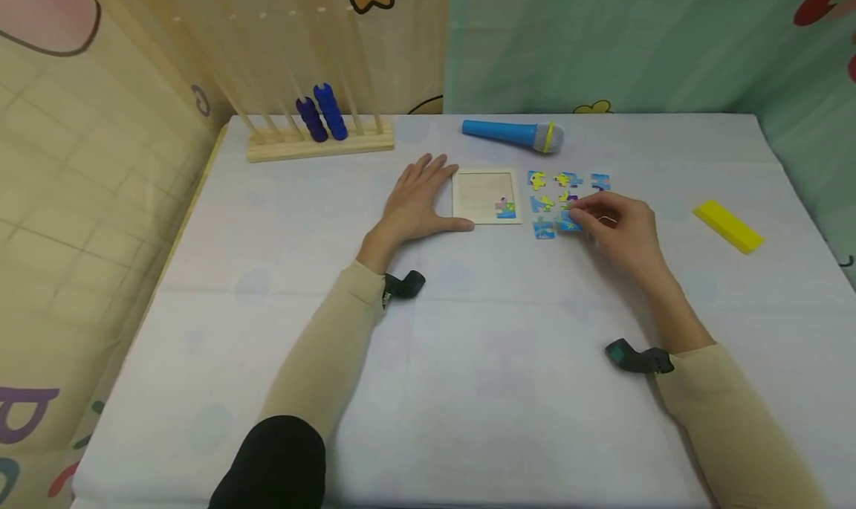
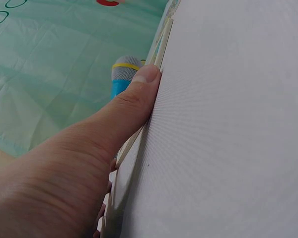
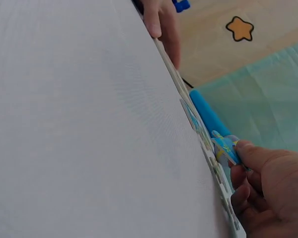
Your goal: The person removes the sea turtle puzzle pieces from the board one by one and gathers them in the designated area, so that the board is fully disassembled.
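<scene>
My left hand (image 1: pixel 420 200) rests at the left side of a pale wooden puzzle frame (image 1: pixel 476 197), thumb and fingertips touching its edge, fingers spread. A joined bit of jigsaw (image 1: pixel 506 209) lies in the frame's lower right corner. Between thumb and fingers my right hand (image 1: pixel 618 227) pinches a blue jigsaw piece (image 3: pixel 227 149), which the right wrist view shows tilted and lifted off the table. Several loose jigsaw pieces (image 1: pixel 545 230) lie in rows right of the frame, some partly hidden by my right hand.
A blue toy microphone (image 1: pixel 501 131) lies behind the frame. At the back left stands a wooden rack with pegs (image 1: pixel 321 148) holding dark blue rings (image 1: pixel 331 113). A yellow block (image 1: pixel 729 227) lies to the right. Printed curtains (image 1: pixel 602 41) hang behind the white table (image 1: pixel 468 390).
</scene>
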`<state>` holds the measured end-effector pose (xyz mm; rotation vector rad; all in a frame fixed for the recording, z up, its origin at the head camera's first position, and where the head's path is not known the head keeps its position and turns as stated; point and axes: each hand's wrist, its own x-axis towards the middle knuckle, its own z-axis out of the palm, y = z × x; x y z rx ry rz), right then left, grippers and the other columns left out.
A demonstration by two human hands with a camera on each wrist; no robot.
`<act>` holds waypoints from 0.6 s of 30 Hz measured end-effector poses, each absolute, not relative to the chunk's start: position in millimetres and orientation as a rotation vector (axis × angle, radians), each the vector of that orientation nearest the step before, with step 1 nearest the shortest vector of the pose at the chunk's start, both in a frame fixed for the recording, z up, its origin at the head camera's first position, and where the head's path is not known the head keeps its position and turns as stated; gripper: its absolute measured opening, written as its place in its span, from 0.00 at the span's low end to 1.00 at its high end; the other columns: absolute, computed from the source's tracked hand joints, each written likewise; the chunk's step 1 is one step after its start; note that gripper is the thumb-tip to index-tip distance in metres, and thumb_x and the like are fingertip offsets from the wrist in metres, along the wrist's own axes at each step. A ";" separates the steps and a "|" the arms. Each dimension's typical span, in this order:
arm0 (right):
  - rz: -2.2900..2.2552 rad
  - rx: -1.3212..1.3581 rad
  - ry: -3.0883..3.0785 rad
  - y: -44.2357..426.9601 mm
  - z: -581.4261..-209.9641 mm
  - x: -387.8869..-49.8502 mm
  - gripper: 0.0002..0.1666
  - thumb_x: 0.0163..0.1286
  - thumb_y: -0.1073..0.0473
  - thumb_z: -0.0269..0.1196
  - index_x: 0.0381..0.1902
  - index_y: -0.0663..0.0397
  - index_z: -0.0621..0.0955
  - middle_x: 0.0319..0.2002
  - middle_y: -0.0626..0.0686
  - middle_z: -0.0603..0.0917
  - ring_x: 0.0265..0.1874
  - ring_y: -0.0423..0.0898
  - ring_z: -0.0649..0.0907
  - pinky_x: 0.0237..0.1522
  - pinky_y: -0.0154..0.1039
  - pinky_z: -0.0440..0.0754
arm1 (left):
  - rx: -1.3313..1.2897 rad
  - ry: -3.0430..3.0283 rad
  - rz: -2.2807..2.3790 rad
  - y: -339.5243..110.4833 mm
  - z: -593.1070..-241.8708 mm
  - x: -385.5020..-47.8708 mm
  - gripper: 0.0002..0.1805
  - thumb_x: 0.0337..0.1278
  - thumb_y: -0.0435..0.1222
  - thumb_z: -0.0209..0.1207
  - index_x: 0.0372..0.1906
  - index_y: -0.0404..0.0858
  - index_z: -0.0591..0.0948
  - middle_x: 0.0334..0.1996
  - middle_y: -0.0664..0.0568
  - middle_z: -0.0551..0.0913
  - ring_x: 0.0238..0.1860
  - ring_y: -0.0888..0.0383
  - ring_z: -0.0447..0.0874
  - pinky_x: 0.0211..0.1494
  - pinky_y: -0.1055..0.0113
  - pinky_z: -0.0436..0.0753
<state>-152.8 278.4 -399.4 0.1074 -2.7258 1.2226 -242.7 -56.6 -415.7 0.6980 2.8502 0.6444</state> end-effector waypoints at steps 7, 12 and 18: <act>1.134 0.070 -2.674 286.6 -414.7 -147.8 0.18 0.77 0.49 0.67 0.51 0.56 0.88 0.44 0.56 0.89 0.37 0.35 0.78 0.41 0.20 0.73 | 0.696 2.853 0.641 -57.1 -416.0 -243.0 0.62 0.50 0.70 0.69 0.85 0.48 0.58 0.87 0.51 0.48 0.88 0.51 0.34 0.89 0.56 0.33; 1.092 0.098 -2.652 286.8 -417.6 -146.7 0.15 0.76 0.52 0.68 0.51 0.57 0.88 0.41 0.57 0.89 0.35 0.34 0.77 0.38 0.19 0.71 | 0.697 2.848 0.648 -56.5 -415.7 -243.2 0.63 0.49 0.71 0.69 0.85 0.48 0.58 0.87 0.51 0.48 0.88 0.51 0.34 0.89 0.55 0.33; 1.014 0.049 -2.597 285.9 -415.0 -145.8 0.15 0.76 0.52 0.68 0.50 0.57 0.89 0.40 0.56 0.88 0.35 0.33 0.76 0.38 0.20 0.70 | 0.694 2.844 0.647 -56.9 -414.1 -242.9 0.62 0.50 0.70 0.69 0.85 0.48 0.57 0.87 0.51 0.48 0.88 0.51 0.33 0.88 0.56 0.32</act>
